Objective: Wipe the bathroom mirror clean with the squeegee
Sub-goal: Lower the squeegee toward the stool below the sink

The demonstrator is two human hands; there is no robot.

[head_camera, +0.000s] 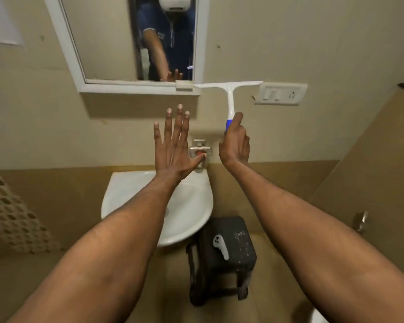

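Two hands are up in front of the wall, and only one is working. The right hand [234, 143] is wrapped around the blue grip of the squeegee [230, 94], holding it upright with the blade level at 12 o'clock of the fist. The blade sits below and to the right of the mirror [107, 38] — its left tip is just beside the frame's lower right corner, the rest lies against bare wall near the switch plate [280, 93]. None of it appears to be on the glass.

The left hand [173, 145] is empty, fingers spread wide and pointing up, hovering above the sink [131, 190] and in front of the tap [200, 149]; whether it touches the wall cannot be told.

The step in hand looks like the gap between strokes, with the tool off the glass. The next move calls for carrying the blade up toward 11 o'clock, onto the top of the glass, pressing its edge flat and drawing down — keeping the left hand clear of the path.
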